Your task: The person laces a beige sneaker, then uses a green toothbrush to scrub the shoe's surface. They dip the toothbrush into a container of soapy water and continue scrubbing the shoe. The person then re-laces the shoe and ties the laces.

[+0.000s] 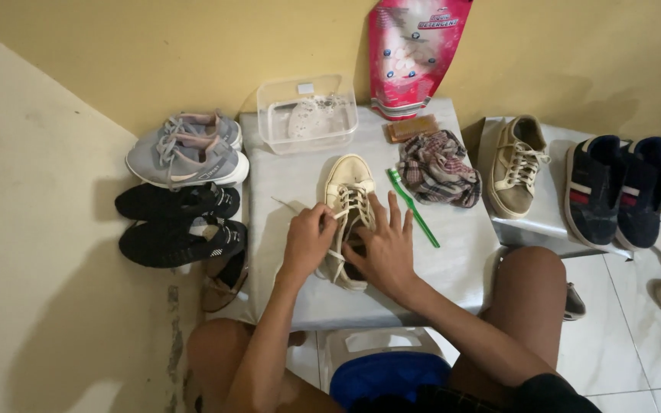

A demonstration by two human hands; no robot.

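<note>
The cream shoe (348, 205) lies in the middle of the grey table (460, 260), heel toward the wall and toe toward the person, so the lacing faces up under both hands. The left hand (307, 239) pinches a lace (288, 205) between closed fingertips at the shoe's left side; the loose end trails off to the left across the table. The right hand (385, 246) lies flat over the front of the shoe, fingers spread and apart, pressing it down so it stays put while the lace is worked (it grips nothing that I can see).

Just right of the shoe a green toothbrush (413, 206) lies slantwise, within easy reach of the right hand. Beyond it sit a crumpled plaid cloth (439, 170) and a small brown brush (411, 128). At the back, near the wall, stands a clear tub (307, 113) holding water, and a pink pouch (412, 53) leans upright against the wall.

Other footwear waits to the sides: grey sneakers (189, 149) and black shoes (180, 222) on the left, a tan shoe (516, 164) and navy shoes (617, 190) on a second surface at right.
</note>
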